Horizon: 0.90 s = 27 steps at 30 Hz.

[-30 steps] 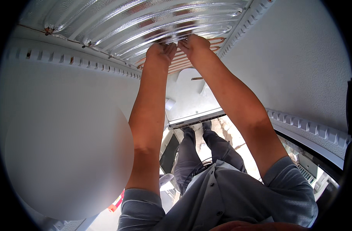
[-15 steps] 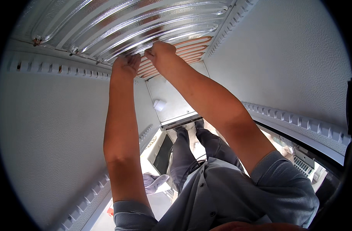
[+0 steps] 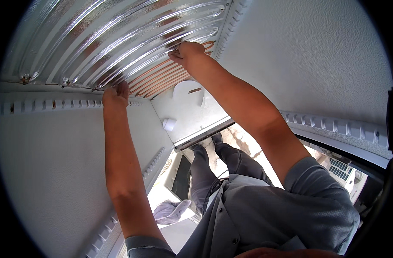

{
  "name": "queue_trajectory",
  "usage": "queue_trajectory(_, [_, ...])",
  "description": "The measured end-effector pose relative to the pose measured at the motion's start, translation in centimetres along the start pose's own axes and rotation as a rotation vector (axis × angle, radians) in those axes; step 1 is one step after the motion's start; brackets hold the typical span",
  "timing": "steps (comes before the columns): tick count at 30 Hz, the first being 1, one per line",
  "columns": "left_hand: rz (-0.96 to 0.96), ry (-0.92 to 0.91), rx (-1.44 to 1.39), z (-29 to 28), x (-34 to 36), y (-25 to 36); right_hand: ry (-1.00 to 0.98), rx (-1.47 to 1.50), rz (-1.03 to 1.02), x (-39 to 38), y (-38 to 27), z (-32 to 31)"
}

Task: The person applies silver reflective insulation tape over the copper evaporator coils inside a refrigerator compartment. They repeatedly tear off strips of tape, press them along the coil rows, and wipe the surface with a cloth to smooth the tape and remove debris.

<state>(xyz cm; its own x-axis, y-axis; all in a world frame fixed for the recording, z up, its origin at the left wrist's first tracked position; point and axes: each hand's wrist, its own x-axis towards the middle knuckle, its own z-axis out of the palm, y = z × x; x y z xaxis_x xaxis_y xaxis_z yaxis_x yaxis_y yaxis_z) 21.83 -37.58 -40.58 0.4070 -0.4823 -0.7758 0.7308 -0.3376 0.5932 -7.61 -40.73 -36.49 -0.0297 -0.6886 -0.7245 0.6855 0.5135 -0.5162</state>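
Shiny aluminium foil tape (image 3: 132, 36) covers rows of tubing on the upper panel of a white cabinet interior. Beyond its lower edge run several bare copper tubes (image 3: 162, 77). My left hand (image 3: 116, 93) reaches up to the left end of the foil's edge, its fingers closed together on it. Farther right, my right hand (image 3: 188, 52) has its fingers bent in at the same edge, beside the copper tubes' right-hand bends. Both hands partly hide the foil where they touch it.
White textured walls (image 3: 334, 56) with notched shelf rails (image 3: 334, 124) enclose me on both sides. A small white box-like piece (image 3: 169, 124) sits on the back wall. Below are my legs, a grey cloth (image 3: 170, 211) and a white unit with a grille (image 3: 340, 170).
My hands have moved apart along the foil's edge: the left one down and to the left, the right one slightly right. The view has shifted, showing more of the back wall.
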Motion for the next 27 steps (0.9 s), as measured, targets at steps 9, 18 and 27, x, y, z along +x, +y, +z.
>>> queue_trajectory(9, [0.135, -0.006, -0.212, -0.9, -0.3, -1.1, 0.056, -0.003, -0.139, 4.4, -4.0, -5.3])
queue_trajectory(18, [0.143, -0.138, -0.259, 2.5, -3.2, -6.2, 0.204, 0.008, -0.230, 1.5, 0.9, -1.1])
queue_trajectory(27, [0.059, -0.131, -0.154, 4.5, -4.0, -6.5, 0.033, -0.128, -0.388, 7.7, -1.0, -6.8])
